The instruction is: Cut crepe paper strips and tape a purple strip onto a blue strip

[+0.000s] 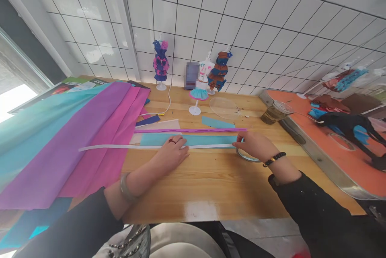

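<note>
My left hand (171,154) lies flat with its fingers pressing on a long teal paper strip (208,140) and the white tape strip (114,147) along its near edge. My right hand (251,144) pinches the right end of that white strip, over a roll of tape (245,156) lying on the wooden table (211,177). A thin purple strip (193,130) runs just behind the teal one.
Large sheets of teal, purple and pink paper (69,137) cover the table's left. Small dressed mannequins (161,64) stand by the tiled wall, with a clear lid (223,107), a drink cup (274,112) and an orange tray (328,145) at right.
</note>
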The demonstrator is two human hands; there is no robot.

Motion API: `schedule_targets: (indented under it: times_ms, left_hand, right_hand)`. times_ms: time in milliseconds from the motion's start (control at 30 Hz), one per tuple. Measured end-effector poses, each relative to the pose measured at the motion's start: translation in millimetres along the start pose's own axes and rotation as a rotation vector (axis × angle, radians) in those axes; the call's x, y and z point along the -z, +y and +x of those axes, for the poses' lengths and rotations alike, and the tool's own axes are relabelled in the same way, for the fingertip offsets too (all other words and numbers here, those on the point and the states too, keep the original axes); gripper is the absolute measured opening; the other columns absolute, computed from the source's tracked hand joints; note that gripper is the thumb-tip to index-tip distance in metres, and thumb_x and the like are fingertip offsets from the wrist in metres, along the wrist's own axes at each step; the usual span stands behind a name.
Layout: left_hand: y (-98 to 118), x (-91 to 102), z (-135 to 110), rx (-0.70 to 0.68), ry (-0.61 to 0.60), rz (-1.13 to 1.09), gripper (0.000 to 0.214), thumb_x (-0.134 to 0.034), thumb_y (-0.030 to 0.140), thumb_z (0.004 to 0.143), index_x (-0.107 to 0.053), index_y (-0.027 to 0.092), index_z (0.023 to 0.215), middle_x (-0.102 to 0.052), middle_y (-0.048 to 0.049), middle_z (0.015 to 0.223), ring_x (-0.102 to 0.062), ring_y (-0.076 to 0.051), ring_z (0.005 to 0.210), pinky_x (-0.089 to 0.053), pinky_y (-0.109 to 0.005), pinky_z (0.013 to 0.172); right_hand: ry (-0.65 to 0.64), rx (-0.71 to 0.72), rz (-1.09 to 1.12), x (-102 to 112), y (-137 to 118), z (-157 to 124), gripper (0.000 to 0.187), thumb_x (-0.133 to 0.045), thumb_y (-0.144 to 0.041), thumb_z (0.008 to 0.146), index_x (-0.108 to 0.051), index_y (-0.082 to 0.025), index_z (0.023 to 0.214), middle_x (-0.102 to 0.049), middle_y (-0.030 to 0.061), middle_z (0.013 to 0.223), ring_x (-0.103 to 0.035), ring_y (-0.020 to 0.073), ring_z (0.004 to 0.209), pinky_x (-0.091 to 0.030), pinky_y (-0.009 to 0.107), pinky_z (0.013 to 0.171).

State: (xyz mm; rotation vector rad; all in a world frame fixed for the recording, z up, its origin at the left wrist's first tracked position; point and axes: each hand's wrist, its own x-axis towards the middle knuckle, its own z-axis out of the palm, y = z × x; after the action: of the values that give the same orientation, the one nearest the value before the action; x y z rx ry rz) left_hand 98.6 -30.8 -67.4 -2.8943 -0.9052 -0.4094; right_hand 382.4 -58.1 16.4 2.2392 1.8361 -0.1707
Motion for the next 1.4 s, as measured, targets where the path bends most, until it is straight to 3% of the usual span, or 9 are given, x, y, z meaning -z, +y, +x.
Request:
schedule_targets:
  times_ms: [267, 767, 1400]
  left_hand:
    - [1.4, 2.3, 0.6, -0.019, -0.016, 0.016, 0.02, -0.04, 0.027, 0.088, -0.056, 0.017, 0.096, -0.051, -0.009, 0.104, -0.038, -0.023, 0.111, -0.034, -0.037, 0.088]
    - [2.1, 2.1, 0.8, -0.011, -0.008, 0.007, 0.017, -0.044, 0.024, 0.087, -0.054, 0.017, 0.098, -0.053, -0.0093, 0.105, -0.038, -0.023, 0.111, -0.035, -0.037, 0.088]
    - [1.8, 0.9, -0.3, -0.013, -0.004, -0.002, 0.019, -0.041, 0.023, 0.088, -0.054, 0.017, 0.098, -0.052, -0.0106, 0.104, -0.038, -0.024, 0.111, -0.035, -0.039, 0.087]
  right_hand:
    - [0.012, -0.052, -0.057, -5.6, 0.2, 1.2, 0.023, -0.051, -0.039, 0.076, -0.063, -0.02, 0.08, -0.065, 0.007, 0.084, -0.059, 0.0198, 0.077, -0.034, 0.026, 0.055]
    - [0.123, -0.01, -0.24, -20.4, -14.0, 0.5, 0.025, -0.05, -0.033, 0.083, -0.06, -0.011, 0.09, -0.066, 0.0171, 0.089, -0.062, 0.0272, 0.087, -0.042, 0.033, 0.068]
    - [0.106, -0.003, -0.265, -22.4, -20.5, 5.0, 0.021, -0.05, -0.025, 0.082, -0.063, -0.009, 0.087, -0.065, 0.0207, 0.089, -0.062, 0.0285, 0.086, -0.044, 0.035, 0.069]
